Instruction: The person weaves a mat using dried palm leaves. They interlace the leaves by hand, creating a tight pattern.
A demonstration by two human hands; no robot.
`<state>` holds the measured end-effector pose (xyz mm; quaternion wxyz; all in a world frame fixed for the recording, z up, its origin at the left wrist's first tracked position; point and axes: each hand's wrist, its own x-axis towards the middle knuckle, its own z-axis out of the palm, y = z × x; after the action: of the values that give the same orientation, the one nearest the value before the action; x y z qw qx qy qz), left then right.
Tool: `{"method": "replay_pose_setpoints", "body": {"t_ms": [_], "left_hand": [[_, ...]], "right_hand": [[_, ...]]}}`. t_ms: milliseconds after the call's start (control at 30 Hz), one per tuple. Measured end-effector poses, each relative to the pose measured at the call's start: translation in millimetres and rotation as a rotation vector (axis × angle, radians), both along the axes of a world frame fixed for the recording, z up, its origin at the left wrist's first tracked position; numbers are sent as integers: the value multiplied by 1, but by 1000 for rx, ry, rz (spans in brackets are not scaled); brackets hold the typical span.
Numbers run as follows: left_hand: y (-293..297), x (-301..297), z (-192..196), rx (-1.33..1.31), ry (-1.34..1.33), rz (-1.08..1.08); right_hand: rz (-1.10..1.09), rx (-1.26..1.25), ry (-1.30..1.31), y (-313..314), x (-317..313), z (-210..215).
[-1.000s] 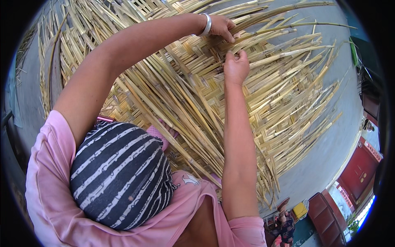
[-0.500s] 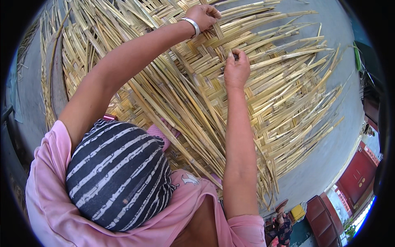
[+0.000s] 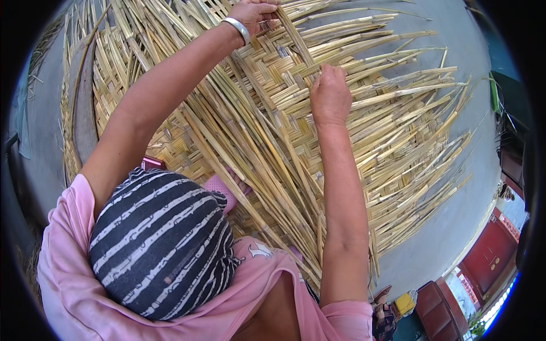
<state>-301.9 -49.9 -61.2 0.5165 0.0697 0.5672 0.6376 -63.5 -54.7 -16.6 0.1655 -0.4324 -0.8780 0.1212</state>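
A wide mat of flat, straw-coloured reed strips (image 3: pixel 284 71) lies in front of me, its centre woven in a crossing pattern and its strips splaying out loose at the right. My left hand (image 3: pixel 256 17), with a silver bangle on the wrist, pinches the far end of a split reed strip (image 3: pixel 296 37) lifted off the weave. Closer to me, my right hand (image 3: pixel 331 95) is closed at the near end of that strip, its fingers curled down over the reeds; the exact grip is hidden. Long loose reeds (image 3: pixel 250 153) run diagonally across the mat between my forearms.
A curved wooden piece (image 3: pixel 85 108) lies at the mat's left side. Beneath my striped-cloth knee (image 3: pixel 162 244) shows a pink dotted shoe (image 3: pixel 219 187). Grey floor (image 3: pixel 421 221) borders the mat. At the lower right are a seated person (image 3: pixel 384 321), a brown sofa (image 3: pixel 438 310) and red doors (image 3: pixel 489 250).
My left hand has moved left, drawing the reed strip up at a slant. My right hand has turned over and closed near the strip's lower end.
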Motion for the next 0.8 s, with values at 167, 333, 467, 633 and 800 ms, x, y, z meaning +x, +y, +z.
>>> {"method": "replay_pose_setpoints", "body": {"t_ms": [167,333,467,633,800], "left_hand": [[-6,-28,17,262,-67,-282],[14,-29,27,197,-33,-310],[50,-14,17,24,269,-527],[88,15,13,-30,1230,-842],[113,29,43,-342,903,-1196]], "right_hand": [[-45,-130,215,21,-36,-18],[-234,-389,136,24,-51,-10],[-296,-345,190,25,-54,-17],[-373,-382,343,22,-53,-10],[-499,-417,546,25,-46,-25]]}}
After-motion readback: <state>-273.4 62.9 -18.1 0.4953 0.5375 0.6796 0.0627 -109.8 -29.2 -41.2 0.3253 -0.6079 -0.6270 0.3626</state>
